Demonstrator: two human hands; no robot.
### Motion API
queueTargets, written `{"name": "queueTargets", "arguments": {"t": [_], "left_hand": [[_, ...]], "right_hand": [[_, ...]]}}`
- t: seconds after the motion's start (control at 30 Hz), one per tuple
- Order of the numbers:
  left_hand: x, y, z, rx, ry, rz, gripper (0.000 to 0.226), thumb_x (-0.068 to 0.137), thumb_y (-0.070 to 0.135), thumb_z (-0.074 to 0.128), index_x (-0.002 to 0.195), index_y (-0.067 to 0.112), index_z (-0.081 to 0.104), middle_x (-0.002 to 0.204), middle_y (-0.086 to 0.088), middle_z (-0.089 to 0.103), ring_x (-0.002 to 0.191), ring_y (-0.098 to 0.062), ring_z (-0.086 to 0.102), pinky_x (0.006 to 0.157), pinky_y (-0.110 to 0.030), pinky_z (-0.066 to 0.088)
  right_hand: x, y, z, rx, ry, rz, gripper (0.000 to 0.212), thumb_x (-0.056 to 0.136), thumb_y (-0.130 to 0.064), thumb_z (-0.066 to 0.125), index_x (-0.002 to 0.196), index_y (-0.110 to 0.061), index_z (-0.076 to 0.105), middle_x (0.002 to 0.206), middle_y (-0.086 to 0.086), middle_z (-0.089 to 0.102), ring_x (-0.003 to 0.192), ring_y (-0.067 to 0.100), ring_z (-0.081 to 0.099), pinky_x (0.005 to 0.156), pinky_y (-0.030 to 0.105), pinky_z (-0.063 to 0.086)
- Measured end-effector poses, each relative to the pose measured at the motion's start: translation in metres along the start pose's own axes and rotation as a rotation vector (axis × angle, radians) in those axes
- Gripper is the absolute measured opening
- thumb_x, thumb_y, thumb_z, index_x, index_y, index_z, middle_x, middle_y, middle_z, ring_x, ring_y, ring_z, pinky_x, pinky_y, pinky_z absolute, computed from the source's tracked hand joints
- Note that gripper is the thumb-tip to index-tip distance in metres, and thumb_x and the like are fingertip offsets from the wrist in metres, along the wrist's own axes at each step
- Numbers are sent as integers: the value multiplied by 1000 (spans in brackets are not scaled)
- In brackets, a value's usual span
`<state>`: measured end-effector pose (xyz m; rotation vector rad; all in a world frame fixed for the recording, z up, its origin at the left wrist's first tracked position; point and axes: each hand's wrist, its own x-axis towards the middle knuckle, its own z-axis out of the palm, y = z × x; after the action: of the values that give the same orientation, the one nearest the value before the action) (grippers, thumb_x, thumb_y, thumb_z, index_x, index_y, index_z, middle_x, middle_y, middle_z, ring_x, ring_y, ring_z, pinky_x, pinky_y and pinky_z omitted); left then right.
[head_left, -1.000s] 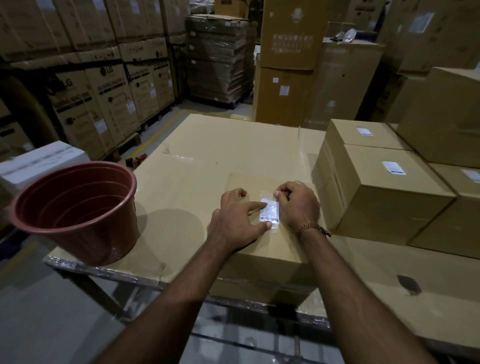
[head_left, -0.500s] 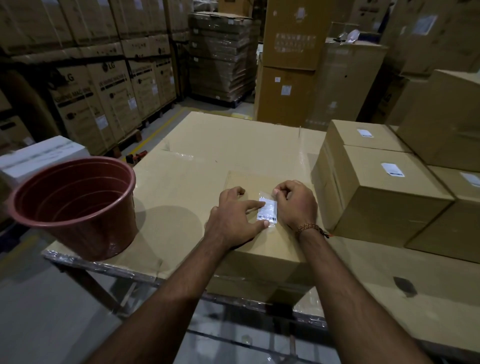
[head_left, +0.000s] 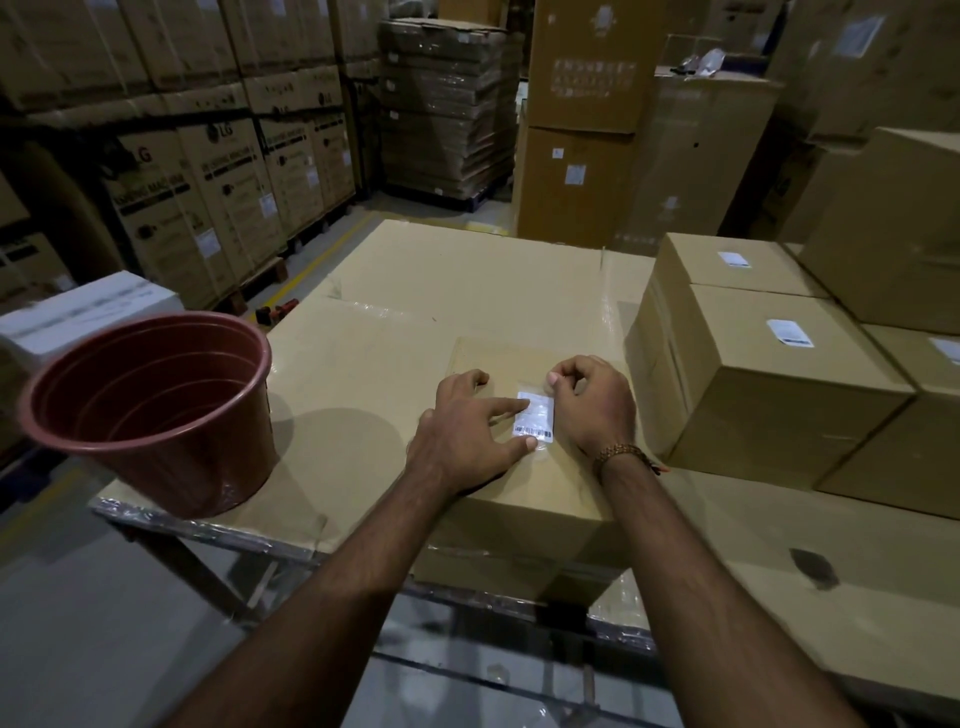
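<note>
Item 1. Forearms: two bare forearms reach forward from the lower edge over the near rim of the bench (head_left: 363, 364), whose top is covered in cardboard sheet.

Item 2. Carton (head_left: 519, 499): closed brown box standing at the bench's near edge, between the two arms.

Item 3. Label (head_left: 535, 418): small white slip with a barcode under clear film. It lies flat on top of the carton, towards its right half.

Item 4. Left hand (head_left: 467, 431): rests on the carton top, fingers (head_left: 498, 410) spread. The forefinger is straight and touches the label's upper left, and the thumb presses its lower edge.

Item 5. Right hand (head_left: 592, 405): fingers curled, thumb and forefinger pinching the label's upper right corner. There is a beaded bracelet (head_left: 618, 451) at the wrist.

Item 6. Bucket (head_left: 156, 415): reddish-brown plastic, upright, at the bench's left near corner, well apart from the carton.

Item 7. Labelled boxes (head_left: 779, 405): brown, stacked on the right of the bench just beside the carton, each with a white sticker on top.

Item 8. White box (head_left: 88, 312): behind the bucket, off the bench.

Item 9. Background: rows of printed cartons (head_left: 228, 182) at left, a wrapped pallet of flat cardboard (head_left: 447, 104) at centre, tall cartons (head_left: 582, 130) behind the bench.
</note>
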<state>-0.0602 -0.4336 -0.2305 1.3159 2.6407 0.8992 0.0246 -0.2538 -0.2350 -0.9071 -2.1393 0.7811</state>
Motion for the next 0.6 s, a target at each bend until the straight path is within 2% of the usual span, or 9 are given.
{"name": "queueTargets", "arguments": {"t": [0.37, 0.5, 0.6], "left_hand": [[-1, 2, -2, 12, 0, 3, 63, 82, 73, 67, 141, 51, 61, 158, 4, 38, 150, -12, 22, 110, -55, 44], [0, 2, -2, 6, 22, -16, 74, 78, 73, 69, 142, 39, 56, 152, 7, 42, 145, -12, 29, 106, -53, 46], [0, 3, -1, -5, 56, -29, 84, 76, 74, 72, 143, 29, 47, 143, 12, 47, 139, -12, 35, 101, -50, 49]], "right_hand": [[-1, -1, -4, 41, -34, 9, 11, 94, -31, 67, 84, -29, 67, 88, -13, 67, 78, 6, 61, 70, 31, 48], [-4, -5, -8, 23, -138, -15, 10, 96, -43, 63, 92, -34, 60, 93, -15, 69, 79, 8, 65, 71, 32, 49], [-7, -7, -15, 110, -223, 4, 19, 90, -44, 74, 100, -37, 59, 97, -16, 71, 88, 7, 70, 75, 33, 55]]}}
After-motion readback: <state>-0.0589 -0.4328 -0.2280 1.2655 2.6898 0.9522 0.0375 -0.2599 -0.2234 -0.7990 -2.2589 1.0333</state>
